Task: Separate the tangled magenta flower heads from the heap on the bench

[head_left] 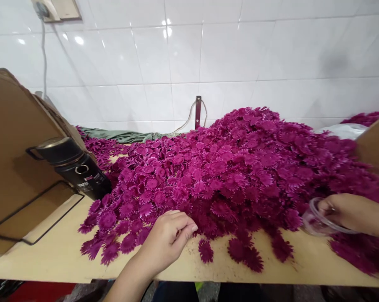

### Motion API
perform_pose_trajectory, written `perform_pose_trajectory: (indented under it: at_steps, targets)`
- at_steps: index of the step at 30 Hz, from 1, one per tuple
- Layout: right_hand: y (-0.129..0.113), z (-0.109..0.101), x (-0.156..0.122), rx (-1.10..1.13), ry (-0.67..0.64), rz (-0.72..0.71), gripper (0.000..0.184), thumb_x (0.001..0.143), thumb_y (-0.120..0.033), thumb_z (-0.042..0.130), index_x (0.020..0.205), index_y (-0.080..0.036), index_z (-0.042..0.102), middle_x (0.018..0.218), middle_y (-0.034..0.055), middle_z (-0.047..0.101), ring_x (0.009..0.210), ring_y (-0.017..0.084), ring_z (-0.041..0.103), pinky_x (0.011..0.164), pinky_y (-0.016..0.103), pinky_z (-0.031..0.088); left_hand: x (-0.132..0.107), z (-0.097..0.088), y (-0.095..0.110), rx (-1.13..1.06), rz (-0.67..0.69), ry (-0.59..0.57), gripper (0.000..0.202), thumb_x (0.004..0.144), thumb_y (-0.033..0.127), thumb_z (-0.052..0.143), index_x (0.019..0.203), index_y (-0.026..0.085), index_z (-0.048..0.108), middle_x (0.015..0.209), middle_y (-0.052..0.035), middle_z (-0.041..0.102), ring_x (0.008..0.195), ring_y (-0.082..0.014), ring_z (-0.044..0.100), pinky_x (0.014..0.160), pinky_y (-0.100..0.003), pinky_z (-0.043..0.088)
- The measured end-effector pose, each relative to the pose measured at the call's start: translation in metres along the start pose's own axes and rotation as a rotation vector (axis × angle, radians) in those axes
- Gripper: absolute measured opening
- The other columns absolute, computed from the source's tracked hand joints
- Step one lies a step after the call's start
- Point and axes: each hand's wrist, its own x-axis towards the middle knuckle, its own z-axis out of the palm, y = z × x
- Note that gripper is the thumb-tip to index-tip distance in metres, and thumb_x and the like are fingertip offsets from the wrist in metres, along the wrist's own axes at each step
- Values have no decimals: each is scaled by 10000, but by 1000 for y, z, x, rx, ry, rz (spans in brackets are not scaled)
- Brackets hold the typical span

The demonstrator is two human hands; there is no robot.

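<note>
A large heap of magenta artificial flower heads (208, 167) spreads across the pale tabletop. At the heap's front edge is my left hand (168, 241), its fingers curled and thumb pressed to the forefinger. Whatever that pinch holds, if anything, is hidden. On the right, my right hand (345, 212) dips its fingertips into a clear plastic tub (318, 226). Those fingers are drawn together, and what lies between them cannot be made out. The tub stands against the heap, with more flower heads in front of it. A few loose flower heads (205, 251) lie between my hands.
A black vacuum flask (79, 167) stands left of the heap, before a cardboard box (19, 147) and a thin black wire frame (55, 216). Green cloth (120, 135) lies along the tiled wall. Another brown panel (376, 147) and white plastic (345, 131) are at the right.
</note>
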Motion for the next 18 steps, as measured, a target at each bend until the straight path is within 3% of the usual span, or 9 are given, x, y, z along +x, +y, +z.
perform_pose_trajectory:
  at_steps: [3,6,9,11,12,15,18]
  targets:
    - [-20,-8,-5,-85,-252,-61,235,606,-29,499,447,-183,580,512,35,614,476,128,480,526,258,321,13,16,18,-53,18,19,270,872,238,417,660,180,574,593,1,583,604,-125,539,611,-257,404]
    - [-39,-12,-9,-99,-291,-63,204,619,-34,468,520,-163,592,566,36,621,518,124,486,538,239,331,42,53,50,-131,70,19,148,830,268,498,894,199,611,792,-30,661,764,-173,594,725,-313,448]
    - [-50,-11,-14,-71,-307,-60,191,601,-41,467,561,-164,607,585,18,628,535,116,500,536,218,341,78,103,84,-158,114,-82,640,698,362,652,1243,112,427,1177,-152,565,1078,-280,512,911,-403,411]
    - [-51,-7,-18,-69,-283,-106,211,599,-41,448,539,-175,599,564,8,619,517,115,495,523,216,342,99,133,99,-170,69,-168,866,628,382,705,1321,56,302,1299,-212,455,1175,-325,437,956,-431,383]
    - [-50,-6,-20,-81,-251,-136,220,603,-44,440,519,-179,591,553,9,614,509,118,493,518,220,345,106,145,104,-177,32,-184,882,627,381,704,1330,56,281,1316,-220,435,1190,-333,425,963,-442,375]
    - [-42,0,-26,-119,-126,-214,237,625,-68,435,493,-191,588,588,28,624,538,138,527,541,237,375,118,167,110,-185,-23,-240,613,698,365,626,1215,102,427,1152,-171,584,1053,-317,545,900,-463,414]
    - [-32,4,-31,-123,-22,-234,237,642,-107,444,494,-215,594,624,31,631,595,161,565,563,256,412,120,171,108,-166,-13,-266,409,721,368,583,1062,150,520,1027,-117,647,944,-293,598,852,-456,434]
